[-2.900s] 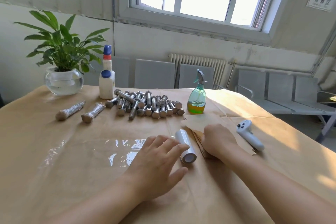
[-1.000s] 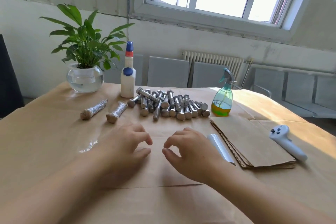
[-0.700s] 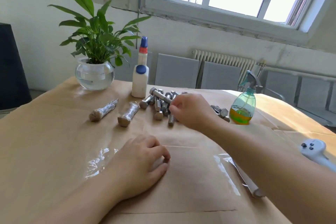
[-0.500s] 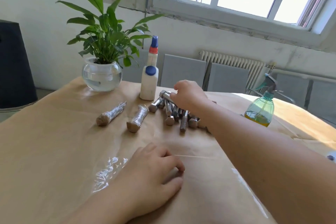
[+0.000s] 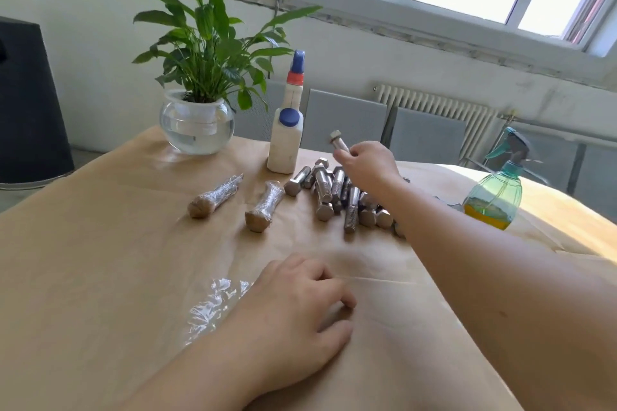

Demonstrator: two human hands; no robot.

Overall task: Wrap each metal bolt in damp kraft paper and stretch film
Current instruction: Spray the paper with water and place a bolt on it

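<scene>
Right hand [image 5: 367, 163] pinches one bolt [image 5: 338, 140] by its shank above the pile of bolts [image 5: 337, 197], left hand [image 5: 293, 314] loosely curled on kraft sheet [image 5: 384, 294]; steel likely heavy, rigid, slick, so mid-shank hold suits.

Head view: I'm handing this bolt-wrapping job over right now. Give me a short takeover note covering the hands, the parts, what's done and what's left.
Right hand: grips one bare bolt, lifted above the pile.
Left hand: rests with curled fingers on the kraft sheet, which lies over the stretch film in front of the person.
Bolt pile: unwrapped, mid-table beside the white bottle.
Spray bottle: at right.
Done: two wrapped bolts lie left of the pile.
Left: lay the held bolt on the sheet, wrap in paper and film; whether the sheet is damp cannot be told. Then repeat for the pile.
</scene>
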